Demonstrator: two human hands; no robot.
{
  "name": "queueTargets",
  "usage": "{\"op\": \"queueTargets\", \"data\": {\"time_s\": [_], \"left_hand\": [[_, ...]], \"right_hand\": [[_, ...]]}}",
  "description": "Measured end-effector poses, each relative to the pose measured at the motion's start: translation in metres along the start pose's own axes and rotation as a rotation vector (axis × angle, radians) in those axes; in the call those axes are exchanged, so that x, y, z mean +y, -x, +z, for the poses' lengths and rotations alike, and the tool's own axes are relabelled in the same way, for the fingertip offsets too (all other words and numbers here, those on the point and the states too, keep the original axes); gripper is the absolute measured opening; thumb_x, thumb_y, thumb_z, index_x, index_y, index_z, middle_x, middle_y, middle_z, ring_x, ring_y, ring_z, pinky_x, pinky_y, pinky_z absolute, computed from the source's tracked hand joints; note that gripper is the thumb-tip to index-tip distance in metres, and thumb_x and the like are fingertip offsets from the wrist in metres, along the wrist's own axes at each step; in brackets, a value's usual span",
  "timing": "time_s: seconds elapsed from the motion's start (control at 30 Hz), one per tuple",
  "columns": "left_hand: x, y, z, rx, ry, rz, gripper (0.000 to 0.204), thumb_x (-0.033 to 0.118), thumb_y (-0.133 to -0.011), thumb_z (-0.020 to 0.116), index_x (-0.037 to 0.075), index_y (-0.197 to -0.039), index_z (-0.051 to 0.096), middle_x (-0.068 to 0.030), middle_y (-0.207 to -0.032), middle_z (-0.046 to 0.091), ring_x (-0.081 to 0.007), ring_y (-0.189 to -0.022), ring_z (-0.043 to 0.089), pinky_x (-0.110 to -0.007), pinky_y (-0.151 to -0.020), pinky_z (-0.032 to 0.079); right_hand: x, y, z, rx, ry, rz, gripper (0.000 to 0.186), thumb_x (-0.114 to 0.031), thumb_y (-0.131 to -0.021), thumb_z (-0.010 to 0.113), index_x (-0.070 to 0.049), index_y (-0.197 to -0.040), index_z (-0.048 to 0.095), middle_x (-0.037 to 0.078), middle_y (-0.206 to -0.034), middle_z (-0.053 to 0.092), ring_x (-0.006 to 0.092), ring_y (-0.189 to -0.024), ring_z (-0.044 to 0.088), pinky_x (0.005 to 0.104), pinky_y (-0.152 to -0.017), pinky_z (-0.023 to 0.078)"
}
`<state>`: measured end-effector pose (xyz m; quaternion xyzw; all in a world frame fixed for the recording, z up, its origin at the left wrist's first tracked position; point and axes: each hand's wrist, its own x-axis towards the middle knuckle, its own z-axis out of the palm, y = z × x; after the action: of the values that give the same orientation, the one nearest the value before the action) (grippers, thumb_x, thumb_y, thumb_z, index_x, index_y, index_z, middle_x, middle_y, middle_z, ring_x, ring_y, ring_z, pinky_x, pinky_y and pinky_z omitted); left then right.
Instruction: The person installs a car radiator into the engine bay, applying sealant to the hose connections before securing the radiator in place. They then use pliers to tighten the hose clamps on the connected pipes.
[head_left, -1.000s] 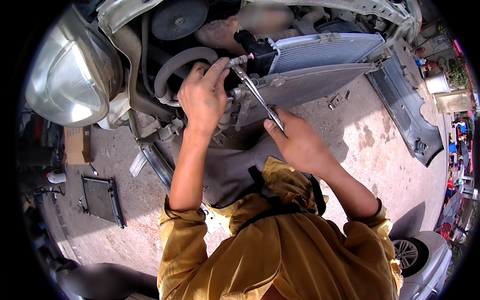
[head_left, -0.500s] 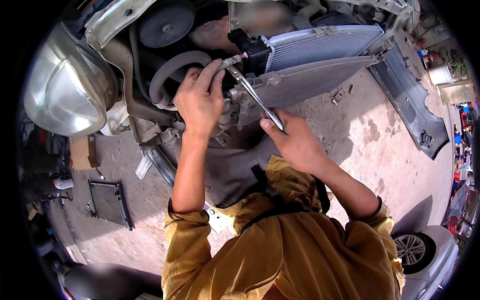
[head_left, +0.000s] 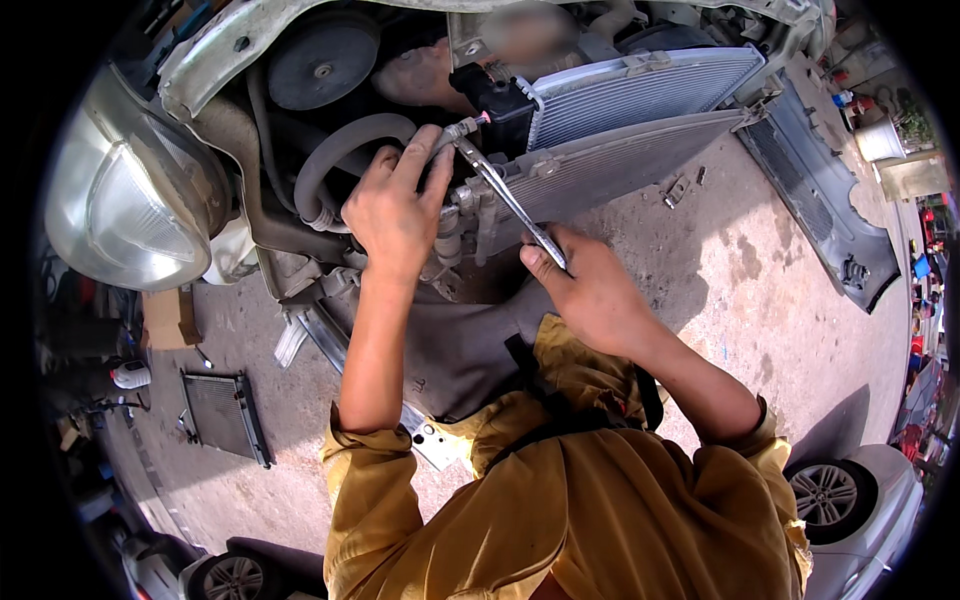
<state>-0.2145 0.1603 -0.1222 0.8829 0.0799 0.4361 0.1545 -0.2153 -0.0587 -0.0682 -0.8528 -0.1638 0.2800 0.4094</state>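
Observation:
My left hand (head_left: 395,210) is closed around a metal pipe fitting (head_left: 460,130) in the car's front end, its fingertips at the joint. A small pink tip shows at the fitting's free end. Beside that hand curves a thick grey hose (head_left: 345,150). My right hand (head_left: 590,285) grips a long, slim silver hand tool (head_left: 515,210), thumb along its lower end. The tool's upper end touches or lies right beside the fitting; its exact jaw shape is too small to tell. Behind the tool stand a grey finned condenser (head_left: 620,165) and a brighter radiator (head_left: 640,95).
A headlight (head_left: 130,200) sits at the left, and a round black pulley-like disc (head_left: 322,70) farther in. On the ground lie a removed radiator (head_left: 222,418), a cardboard box (head_left: 170,318) and a dark fender-like panel (head_left: 820,190). A white car (head_left: 880,510) stands at lower right.
Both hands keep their grips, with the tool at nearly the same angle. The whole view has shifted slightly, bringing another car's wheel into sight at lower left.

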Motion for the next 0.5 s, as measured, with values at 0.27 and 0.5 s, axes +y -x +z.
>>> {"op": "queueTargets", "data": {"time_s": [0.27,0.5], "left_hand": [[-0.001,-0.001,0.002,-0.004,-0.018,0.006,0.025,0.029,-0.084,0.079,0.022,-0.107,0.078,-0.0053,-0.072,0.064,-0.0255,-0.057,0.063,-0.037,-0.051,0.05],[0.002,-0.003,0.004,-0.005,-0.02,-0.001,0.023,0.032,-0.083,0.079,0.022,-0.105,0.079,-0.0029,-0.066,0.063,-0.0235,-0.056,0.064,-0.036,-0.05,0.05]], "right_hand": [[-0.01,0.0,-0.01,-0.034,0.097,-0.068,0.038,-0.035,-0.104,0.055,0.002,-0.107,0.059,0.016,-0.075,0.057,0.03,-0.071,0.051,0.0418,-0.073,0.045],[-0.01,-0.003,-0.027,-0.029,0.142,-0.14,0.04,-0.036,-0.104,0.055,0.003,-0.097,0.058,0.015,-0.074,0.055,0.026,-0.072,0.048,0.0409,-0.073,0.043]]}}
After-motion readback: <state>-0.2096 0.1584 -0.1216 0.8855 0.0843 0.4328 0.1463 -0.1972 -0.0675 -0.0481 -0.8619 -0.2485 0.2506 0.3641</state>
